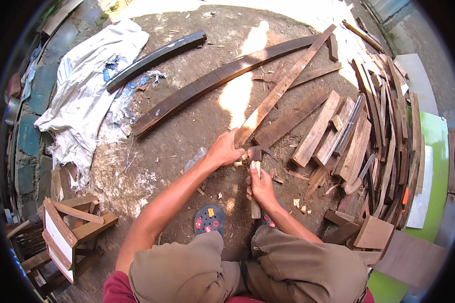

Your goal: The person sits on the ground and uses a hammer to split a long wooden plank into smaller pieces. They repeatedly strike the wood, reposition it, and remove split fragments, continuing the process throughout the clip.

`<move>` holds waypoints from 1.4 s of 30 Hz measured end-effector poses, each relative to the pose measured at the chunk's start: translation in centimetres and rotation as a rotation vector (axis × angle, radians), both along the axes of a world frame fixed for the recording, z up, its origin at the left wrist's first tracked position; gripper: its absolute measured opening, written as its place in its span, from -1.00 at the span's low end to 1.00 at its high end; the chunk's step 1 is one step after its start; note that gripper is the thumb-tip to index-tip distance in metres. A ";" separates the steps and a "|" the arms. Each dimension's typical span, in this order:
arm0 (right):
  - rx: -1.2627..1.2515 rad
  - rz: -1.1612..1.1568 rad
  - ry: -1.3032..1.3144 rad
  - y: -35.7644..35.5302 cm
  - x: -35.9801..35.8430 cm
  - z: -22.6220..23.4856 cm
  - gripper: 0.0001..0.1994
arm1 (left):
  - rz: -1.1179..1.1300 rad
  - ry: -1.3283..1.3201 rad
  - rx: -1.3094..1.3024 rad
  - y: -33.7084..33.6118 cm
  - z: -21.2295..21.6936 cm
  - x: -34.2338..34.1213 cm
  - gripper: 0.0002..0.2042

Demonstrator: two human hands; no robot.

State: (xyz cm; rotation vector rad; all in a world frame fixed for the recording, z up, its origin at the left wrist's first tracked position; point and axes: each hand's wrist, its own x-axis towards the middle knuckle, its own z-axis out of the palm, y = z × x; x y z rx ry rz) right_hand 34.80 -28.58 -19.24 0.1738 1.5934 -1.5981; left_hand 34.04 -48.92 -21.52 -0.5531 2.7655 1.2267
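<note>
My left hand (pixel 226 150) is closed on the near end of a long, narrow wooden plank (pixel 288 83), which slants away to the far right. In my right hand (pixel 261 187) is a claw hammer (pixel 256 170), gripped by its wooden handle with the dark head up. The hammer head sits right beside the plank's end and my left fingertips. A wide brown board (pixel 290 117) lies just right of the plank. Beyond it to the left stretches a long dark beam (pixel 212 78), and the plank crosses over its far end.
Short wood blocks (pixel 316 129) lie at the right, beside a pile of long boards (pixel 389 131). A white sack (pixel 91 76) and a black-painted beam (pixel 156 60) are at the far left. A wooden frame (pixel 68 232) stands near left. Wood chips litter the ground around my clogs (pixel 209 218).
</note>
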 end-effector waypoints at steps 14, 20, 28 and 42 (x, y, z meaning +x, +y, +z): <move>-0.028 -0.064 -0.105 -2.9 -3.1 1.2 -0.54 | -0.167 -0.307 0.385 -5.3 2.4 -1.8 -0.36; -0.053 -0.051 -0.169 -3.5 -3.3 3.2 -0.63 | 0.238 -0.156 -0.707 -20.3 -1.4 -2.4 0.09; -0.118 -0.062 -0.200 0.2 -4.2 5.2 -0.66 | -0.036 -0.034 -0.797 -23.8 0.7 -1.1 -0.31; -0.049 -0.004 -0.173 -1.0 -4.2 4.2 -0.66 | 0.217 -0.035 -0.560 -30.6 7.0 3.1 -0.28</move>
